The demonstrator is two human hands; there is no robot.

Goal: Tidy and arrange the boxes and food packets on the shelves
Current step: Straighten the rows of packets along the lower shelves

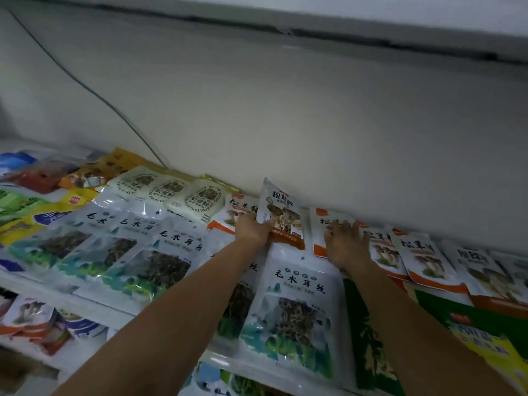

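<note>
Gripping a mushroom packet by its lower edge, the left hand holds it tilted up at the back of the top shelf, close to the wall. The right hand lies flat with fingers spread, pressing on a second mushroom packet just beside it. Black fungus packets lie in a row nearer the shelf's front edge.
</note>
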